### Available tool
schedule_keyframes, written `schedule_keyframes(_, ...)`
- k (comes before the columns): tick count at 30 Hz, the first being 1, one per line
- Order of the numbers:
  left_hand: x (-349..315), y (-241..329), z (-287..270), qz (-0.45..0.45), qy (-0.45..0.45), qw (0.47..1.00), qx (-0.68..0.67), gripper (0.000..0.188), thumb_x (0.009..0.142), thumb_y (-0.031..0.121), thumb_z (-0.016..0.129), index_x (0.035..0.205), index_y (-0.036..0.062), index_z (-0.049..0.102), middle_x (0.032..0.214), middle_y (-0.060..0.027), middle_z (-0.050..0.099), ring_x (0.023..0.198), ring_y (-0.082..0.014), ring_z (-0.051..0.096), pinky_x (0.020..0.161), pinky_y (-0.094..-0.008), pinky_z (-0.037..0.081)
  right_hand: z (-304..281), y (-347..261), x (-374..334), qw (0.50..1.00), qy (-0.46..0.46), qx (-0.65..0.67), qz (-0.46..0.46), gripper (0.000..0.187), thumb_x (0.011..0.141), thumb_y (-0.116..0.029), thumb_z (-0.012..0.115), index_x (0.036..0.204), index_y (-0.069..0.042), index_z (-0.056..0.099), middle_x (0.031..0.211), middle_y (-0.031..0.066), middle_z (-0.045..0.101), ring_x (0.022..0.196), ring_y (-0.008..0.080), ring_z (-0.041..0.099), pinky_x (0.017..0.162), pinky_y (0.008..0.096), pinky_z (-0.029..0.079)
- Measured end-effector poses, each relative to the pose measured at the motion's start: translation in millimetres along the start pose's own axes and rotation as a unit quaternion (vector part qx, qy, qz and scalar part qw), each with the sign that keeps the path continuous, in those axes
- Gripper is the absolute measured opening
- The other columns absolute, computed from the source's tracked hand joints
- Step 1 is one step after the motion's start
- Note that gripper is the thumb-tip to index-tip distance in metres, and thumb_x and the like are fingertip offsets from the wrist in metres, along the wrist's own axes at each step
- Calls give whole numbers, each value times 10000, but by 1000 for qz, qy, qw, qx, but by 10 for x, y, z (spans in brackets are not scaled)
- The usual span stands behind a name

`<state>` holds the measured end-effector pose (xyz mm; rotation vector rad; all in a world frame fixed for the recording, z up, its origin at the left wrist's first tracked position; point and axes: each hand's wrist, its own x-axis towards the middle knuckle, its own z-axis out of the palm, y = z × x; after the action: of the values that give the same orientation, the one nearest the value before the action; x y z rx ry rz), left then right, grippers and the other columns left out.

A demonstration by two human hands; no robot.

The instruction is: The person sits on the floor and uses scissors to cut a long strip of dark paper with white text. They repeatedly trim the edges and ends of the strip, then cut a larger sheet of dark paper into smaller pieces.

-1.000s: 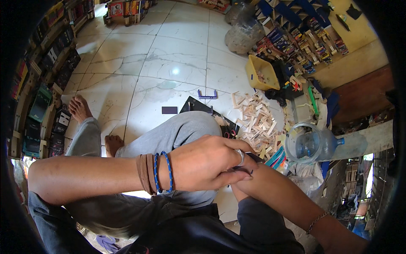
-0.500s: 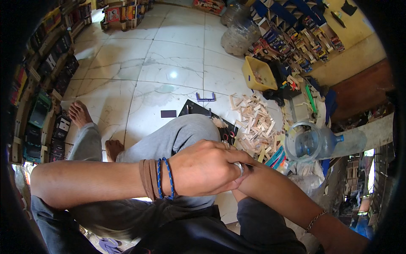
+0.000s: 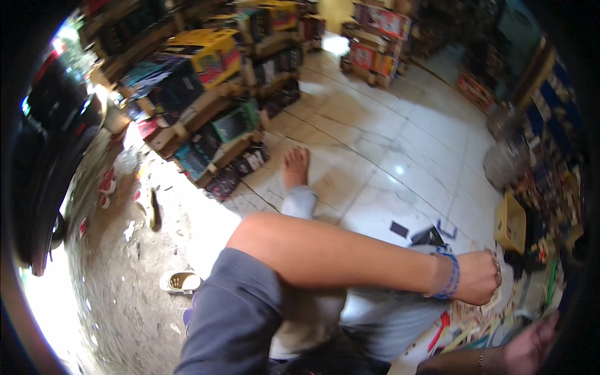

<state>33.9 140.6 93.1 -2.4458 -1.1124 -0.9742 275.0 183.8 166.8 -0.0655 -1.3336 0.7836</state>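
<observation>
My left hand [image 3: 478, 278], with a ring and blue and brown wrist bands, is closed at the end of an outstretched forearm. Its fingers curl away from view, so anything inside is hidden. Small wooden pieces [image 3: 462, 312] lie on the floor just beneath it. At the lower right rim is my right hand [image 3: 531, 347], apart from the left, with a thin bracelet on its wrist; blur and dark edge obscure its fingers. Beyond my left hand lie a black sheet [image 3: 428, 237], a blue bracket-shaped piece [image 3: 447, 231] and a dark rectangular piece [image 3: 399, 229].
A yellow tub [image 3: 501, 222] stands at the right, near stuffed clear bags [image 3: 505, 164]. A red strip-like object [image 3: 440, 331] lies by my leg. Wooden racks of boxes [image 3: 219, 106] line the left. Outside on bare ground is a pale clog [image 3: 181, 281].
My view has swung left, bringing the outdoor ground into sight. My left hand has let go of my right wrist and come apart from it. My right arm now sits at the lower right.
</observation>
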Motion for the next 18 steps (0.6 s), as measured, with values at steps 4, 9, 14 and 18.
schedule_keyframes(4, 259, -290, 238, -39, -39, 993, 102, 263, 814, 301, 621, 793, 88, 774, 955, -117, 731, 880, -285, 714, 828, -612, 524, -280, 867, -436, 937, 29, -275, 214, 424, 1054, -300, 558, 1396, -48, 565, 1353, 54, 581, 1223, 160, 543, 1040, 370, 403)
schedule_keyframes(9, 476, -360, 643, -50, -153, 977, 141, 356, 923, 315, 567, 1057, 66, 783, 1130, -168, 735, 1059, -344, 700, 976, -702, 456, -422, 1296, -869, 859, 29, -227, 459, 432, 1066, -268, 536, 1443, -60, 503, 1399, 71, 550, 1247, 168, 532, 1028, 360, 427)
schedule_keyframes(14, 527, -158, 918, -31, -245, 944, 219, 379, 956, 312, 526, 1149, 88, 762, 1128, -161, 746, 1056, -366, 708, 1006, -709, 430, -635, 1676, -930, 830, -13, -90, 550, 385, 1054, -236, 547, 1376, -25, 526, 1347, 112, 575, 1194, 200, 583, 1015, 403, 469)
schedule_keyframes(18, 543, -128, 906, -20, -242, 944, 225, 390, 938, 308, 539, 1088, 34, 773, 1070, -201, 749, 1009, -391, 716, 995, -686, 454, -742, 1771, -900, 794, 15, 10, 608, 416, 1072, -170, 478, 1460, -25, 443, 1390, 131, 544, 1225, 206, 582, 1046, 345, 485)
